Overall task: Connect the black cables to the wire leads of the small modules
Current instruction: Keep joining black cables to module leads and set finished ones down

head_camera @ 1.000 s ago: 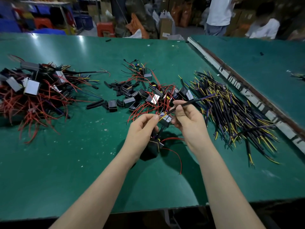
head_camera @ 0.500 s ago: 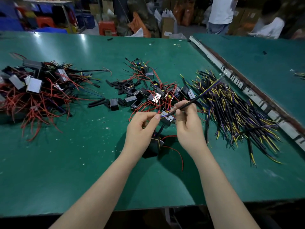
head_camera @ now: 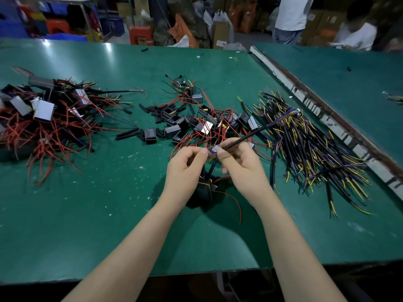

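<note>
right hand [head_camera: 242, 168] pinching black cable [head_camera: 246, 137], cable angled up-right away from the person, left hand [head_camera: 185, 171] pinching module leads [head_camera: 212, 151]

Dim overhead light, glare on green table [head_camera: 65, 214], blurred background, edges bowed

green table [head_camera: 87, 214] — modules [head_camera: 172, 130] | cable heap [head_camera: 316, 153] | wired pile [head_camera: 43, 118]
</note>
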{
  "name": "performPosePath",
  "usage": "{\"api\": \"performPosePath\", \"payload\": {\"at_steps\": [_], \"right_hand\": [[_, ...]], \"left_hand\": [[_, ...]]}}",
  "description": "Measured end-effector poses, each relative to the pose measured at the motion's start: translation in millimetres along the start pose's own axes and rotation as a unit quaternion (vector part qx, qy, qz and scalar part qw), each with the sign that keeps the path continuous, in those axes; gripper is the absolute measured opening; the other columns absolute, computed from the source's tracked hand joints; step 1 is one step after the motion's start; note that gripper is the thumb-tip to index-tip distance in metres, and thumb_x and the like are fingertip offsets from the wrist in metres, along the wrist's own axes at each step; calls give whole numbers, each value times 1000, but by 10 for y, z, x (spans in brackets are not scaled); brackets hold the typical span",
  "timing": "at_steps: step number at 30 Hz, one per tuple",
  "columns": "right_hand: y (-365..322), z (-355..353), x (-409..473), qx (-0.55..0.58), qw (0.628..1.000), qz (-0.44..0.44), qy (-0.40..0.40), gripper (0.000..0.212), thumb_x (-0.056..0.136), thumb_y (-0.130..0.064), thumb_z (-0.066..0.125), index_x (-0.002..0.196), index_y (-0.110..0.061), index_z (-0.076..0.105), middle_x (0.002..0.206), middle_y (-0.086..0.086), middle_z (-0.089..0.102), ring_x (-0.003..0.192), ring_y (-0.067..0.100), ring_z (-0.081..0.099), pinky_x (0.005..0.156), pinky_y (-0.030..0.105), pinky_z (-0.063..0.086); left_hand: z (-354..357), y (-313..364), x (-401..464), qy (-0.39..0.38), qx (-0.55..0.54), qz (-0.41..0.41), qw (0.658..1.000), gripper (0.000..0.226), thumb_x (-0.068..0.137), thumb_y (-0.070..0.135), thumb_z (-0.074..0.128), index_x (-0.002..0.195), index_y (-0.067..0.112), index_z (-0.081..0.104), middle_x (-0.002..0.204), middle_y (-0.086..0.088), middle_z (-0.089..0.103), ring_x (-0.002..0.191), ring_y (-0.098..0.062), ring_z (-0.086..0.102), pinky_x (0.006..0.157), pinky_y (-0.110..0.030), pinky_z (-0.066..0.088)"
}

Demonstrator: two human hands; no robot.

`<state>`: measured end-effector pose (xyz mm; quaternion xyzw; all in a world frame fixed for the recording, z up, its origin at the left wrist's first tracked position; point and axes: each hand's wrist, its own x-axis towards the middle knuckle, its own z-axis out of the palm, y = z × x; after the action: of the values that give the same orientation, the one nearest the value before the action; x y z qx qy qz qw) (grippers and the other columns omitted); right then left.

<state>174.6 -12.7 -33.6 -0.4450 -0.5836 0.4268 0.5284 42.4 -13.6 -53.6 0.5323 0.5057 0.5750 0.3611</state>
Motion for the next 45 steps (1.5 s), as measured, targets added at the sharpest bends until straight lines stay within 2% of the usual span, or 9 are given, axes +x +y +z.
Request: {"api": "performPosePath", "payload": {"at_steps": [4,8,12,17,19,26,33,38,45], "right_hand": [[-10,-1,-12,56,998,12,-21,14,98,-14,51,93,-25,58,73,-11,65,59,7,54,56,16,44],[17,-2,3,33,999,41,7,20,95,-16,52,86,-33,59,81,-13,67,73,9,60,57,17,44],[21,0,16,45,997,40,39,17,97,-14,48,88,-28,53,82,-8,67,62,10,63,52,13,41],[13,-121,70,88,981,57,165,14,97,-12,45,89,-24,46,91,7,68,57,8,63,52,20,38],[12,-171,81,119,971,63,198,13,94,-9,50,89,-20,46,80,1,67,53,6,59,51,21,37],[7,-116,27,92,987,33,128,24,90,-3,59,92,-21,43,71,-2,70,52,6,51,50,13,40],[19,-101,1,58,993,22,99,22,90,-1,58,96,-19,47,71,-5,72,53,5,55,57,12,45],[-3,-58,-34,45,998,6,53,17,91,-2,58,97,-15,50,80,4,72,61,5,58,61,15,48],[-17,-50,-25,42,999,-4,28,16,95,-6,54,93,-19,62,85,1,70,57,2,54,56,10,42]], "left_hand": [[-10,19,8,-8,-31,-32,999,19,94,22,55,77,21,65,65,18,58,64,5,50,63,-7,40],[-13,27,-5,-28,-51,-31,998,20,94,22,54,79,17,66,66,16,57,65,2,51,63,-8,40],[-16,17,-13,-53,-34,-29,998,20,96,24,52,82,23,67,56,18,51,55,1,44,53,-11,37],[-53,-19,12,-38,-20,-38,998,13,97,24,50,99,35,57,63,15,48,55,1,43,56,-13,38],[-73,-32,15,-12,-8,-27,1000,15,96,25,51,102,38,48,72,10,50,63,-2,47,64,-19,40],[-131,25,-73,37,142,108,983,28,90,19,58,96,43,45,104,18,38,87,6,50,75,-6,37],[-123,26,-69,25,211,84,974,11,87,21,64,91,13,72,105,2,46,99,-13,50,89,-23,37],[-137,65,-39,-13,206,100,973,9,80,21,73,87,15,73,104,2,48,105,-18,50,95,-29,36],[-159,78,-37,-26,182,97,978,6,82,22,71,88,19,72,105,3,50,108,-15,48,94,-20,34]]}}
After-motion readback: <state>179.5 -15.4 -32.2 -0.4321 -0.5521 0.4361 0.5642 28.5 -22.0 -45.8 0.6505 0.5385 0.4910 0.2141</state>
